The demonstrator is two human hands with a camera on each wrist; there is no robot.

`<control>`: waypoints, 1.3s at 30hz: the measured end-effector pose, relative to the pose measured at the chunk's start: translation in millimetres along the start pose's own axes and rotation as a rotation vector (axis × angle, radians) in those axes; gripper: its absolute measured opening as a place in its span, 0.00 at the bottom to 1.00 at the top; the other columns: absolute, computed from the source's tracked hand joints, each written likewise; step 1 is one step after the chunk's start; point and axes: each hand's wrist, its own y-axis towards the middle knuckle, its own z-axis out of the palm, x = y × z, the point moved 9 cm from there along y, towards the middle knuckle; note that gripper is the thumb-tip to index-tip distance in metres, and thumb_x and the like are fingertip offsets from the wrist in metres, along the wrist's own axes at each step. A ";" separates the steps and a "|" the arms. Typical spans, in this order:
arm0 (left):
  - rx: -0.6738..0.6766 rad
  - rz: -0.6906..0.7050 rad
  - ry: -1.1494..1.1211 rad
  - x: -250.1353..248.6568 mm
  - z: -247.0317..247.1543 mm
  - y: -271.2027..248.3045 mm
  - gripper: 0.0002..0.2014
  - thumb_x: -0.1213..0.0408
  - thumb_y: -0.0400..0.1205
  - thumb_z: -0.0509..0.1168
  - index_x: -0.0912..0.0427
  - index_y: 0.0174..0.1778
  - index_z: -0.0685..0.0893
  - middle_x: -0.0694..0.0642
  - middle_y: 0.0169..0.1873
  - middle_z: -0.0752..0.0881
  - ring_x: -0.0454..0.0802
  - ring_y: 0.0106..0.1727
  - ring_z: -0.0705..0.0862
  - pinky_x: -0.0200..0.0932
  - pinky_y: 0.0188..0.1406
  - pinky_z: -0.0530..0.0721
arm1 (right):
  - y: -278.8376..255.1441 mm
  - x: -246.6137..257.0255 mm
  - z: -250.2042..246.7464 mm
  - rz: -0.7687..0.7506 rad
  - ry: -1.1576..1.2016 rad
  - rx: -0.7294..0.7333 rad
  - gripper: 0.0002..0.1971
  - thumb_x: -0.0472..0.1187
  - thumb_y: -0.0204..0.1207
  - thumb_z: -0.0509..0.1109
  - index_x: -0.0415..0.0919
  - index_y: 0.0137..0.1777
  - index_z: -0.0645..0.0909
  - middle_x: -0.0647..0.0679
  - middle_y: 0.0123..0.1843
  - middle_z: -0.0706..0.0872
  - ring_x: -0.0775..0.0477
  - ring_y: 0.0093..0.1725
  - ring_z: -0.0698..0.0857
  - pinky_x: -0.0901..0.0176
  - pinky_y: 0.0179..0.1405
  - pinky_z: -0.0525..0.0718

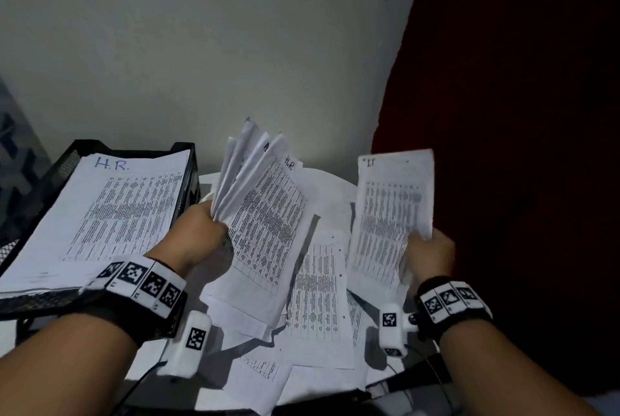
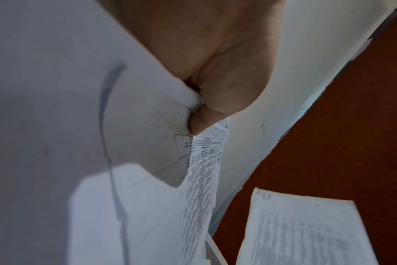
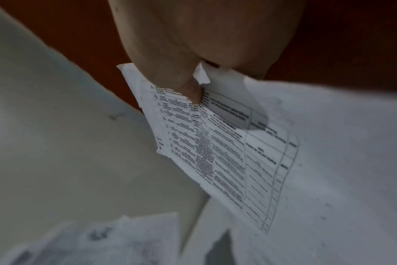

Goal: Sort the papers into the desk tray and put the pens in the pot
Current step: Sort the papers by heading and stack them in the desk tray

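Observation:
My left hand (image 1: 201, 227) grips a fanned bundle of printed sheets (image 1: 268, 211), the front one marked "H.R.", held up over the table's middle. In the left wrist view the thumb (image 2: 215, 100) pinches that bundle (image 2: 200, 179). My right hand (image 1: 429, 254) holds a single printed sheet (image 1: 389, 211) upright at the right; the right wrist view shows its thumb (image 3: 188, 89) pressed on the sheet (image 3: 227, 152). A black mesh desk tray (image 1: 191, 177) at the left carries a stack topped by a page marked "H.R." (image 1: 110, 214). No pens or pot show.
Loose printed sheets (image 1: 315, 298) lie scattered on the white table beneath both hands. A dark red curtain or cloth (image 1: 520, 147) fills the right side. A pale wall (image 1: 201, 46) stands behind. A black cable (image 1: 419, 378) runs near the front right.

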 end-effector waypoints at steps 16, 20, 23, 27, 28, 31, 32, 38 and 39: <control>0.136 -0.075 -0.666 -24.6 29.8 -36.6 0.14 0.81 0.82 0.60 0.58 0.50 0.84 0.54 0.41 0.89 0.55 0.46 0.86 0.45 0.46 0.80 | -109.2 -9.7 72.6 0.265 0.365 0.564 0.13 0.33 0.88 0.67 0.40 0.70 0.84 0.37 0.61 0.94 0.29 0.60 0.92 0.22 0.60 0.88; 0.237 -0.033 -0.758 -33.4 45.7 -38.2 0.09 0.55 0.90 0.60 0.55 0.52 0.82 0.46 0.42 0.89 0.41 0.48 0.85 0.40 0.55 0.80 | -121.7 -14.7 87.6 0.270 0.367 0.572 0.12 0.34 0.89 0.66 0.39 0.68 0.86 0.38 0.60 0.94 0.30 0.60 0.92 0.24 0.64 0.87; 0.095 0.111 -0.380 -33.3 32.3 -29.5 0.15 0.47 0.80 0.71 0.55 0.52 0.84 0.50 0.36 0.90 0.48 0.38 0.89 0.44 0.40 0.88 | -119.4 5.4 84.0 0.078 0.368 0.500 0.11 0.32 0.88 0.67 0.43 0.63 0.88 0.47 0.58 0.96 0.41 0.61 0.93 0.35 0.69 0.87; -0.016 0.153 -0.328 -27.2 17.0 -20.8 0.21 0.58 0.75 0.81 0.60 0.61 0.86 0.57 0.49 0.93 0.54 0.50 0.93 0.55 0.53 0.91 | -119.7 32.5 71.5 -0.146 0.357 0.412 0.09 0.32 0.86 0.70 0.44 0.59 0.87 0.51 0.55 0.96 0.51 0.58 0.92 0.42 0.69 0.87; -0.002 0.172 -0.347 -30.3 16.8 -21.2 0.21 0.59 0.74 0.81 0.60 0.60 0.87 0.57 0.49 0.93 0.54 0.50 0.93 0.54 0.54 0.91 | -120.4 33.5 70.0 -0.161 0.376 0.408 0.09 0.33 0.86 0.71 0.43 0.61 0.87 0.49 0.57 0.95 0.48 0.61 0.92 0.38 0.70 0.87; 0.063 0.240 -0.431 -41.2 17.0 -25.3 0.13 0.70 0.75 0.80 0.58 0.55 0.90 0.52 0.47 0.96 0.48 0.50 0.94 0.41 0.50 0.90 | -124.9 29.1 71.3 -0.137 0.452 0.449 0.13 0.38 0.83 0.73 0.46 0.66 0.86 0.45 0.61 0.94 0.40 0.64 0.92 0.31 0.70 0.86; 0.086 0.258 -0.455 -43.0 17.6 -25.9 0.13 0.74 0.75 0.78 0.58 0.54 0.90 0.50 0.47 0.96 0.46 0.51 0.94 0.36 0.48 0.90 | -126.2 27.3 72.3 -0.127 0.472 0.464 0.14 0.40 0.81 0.74 0.48 0.66 0.85 0.44 0.62 0.94 0.39 0.64 0.92 0.30 0.70 0.85; 0.148 0.287 -0.315 -33.0 27.0 -21.5 0.17 0.78 0.76 0.76 0.58 0.57 0.88 0.52 0.48 0.94 0.45 0.50 0.93 0.38 0.50 0.88 | -131.1 14.2 82.7 -0.106 0.491 0.512 0.21 0.41 0.72 0.75 0.52 0.67 0.82 0.44 0.61 0.93 0.38 0.63 0.91 0.28 0.70 0.85; 0.139 0.276 -0.286 -29.6 28.6 -20.2 0.16 0.80 0.77 0.74 0.58 0.56 0.87 0.53 0.46 0.93 0.45 0.49 0.92 0.37 0.50 0.88 | -130.4 9.1 85.9 -0.096 0.475 0.510 0.22 0.40 0.72 0.74 0.52 0.66 0.83 0.44 0.60 0.93 0.38 0.63 0.91 0.28 0.69 0.86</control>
